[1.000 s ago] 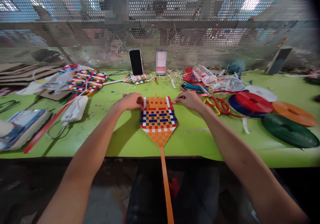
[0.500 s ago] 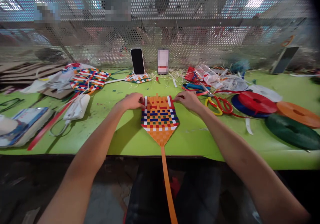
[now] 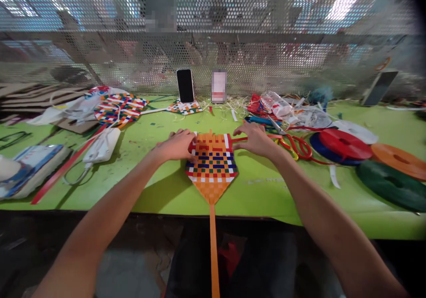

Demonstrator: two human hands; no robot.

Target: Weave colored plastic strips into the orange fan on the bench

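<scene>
A half-woven fan [image 3: 212, 165] of orange, white, blue, red and green strips lies flat on the green table [image 3: 159, 187], its long orange handle hanging over the near edge. My left hand [image 3: 178, 143] rests on the fan's upper left corner, fingers curled on the weave and a red strip end. My right hand [image 3: 254, 138] sits at the upper right corner, fingers bent, pinching a red strip [image 3: 240, 139] that runs off to the right.
Reels of red [image 3: 344, 138], orange [image 3: 401, 160] and green [image 3: 392, 185] strip lie at right, with scissors [image 3: 293, 145] beside my right hand. Finished woven fans [image 3: 118, 108] lie back left. A phone [image 3: 185, 86] leans on the mesh wall. A white charger [image 3: 100, 145] lies at left.
Both hands have shifted slightly toward me along the fan's top corners, the left now further onto the weave. The fan's handle has swung a little to the left.
</scene>
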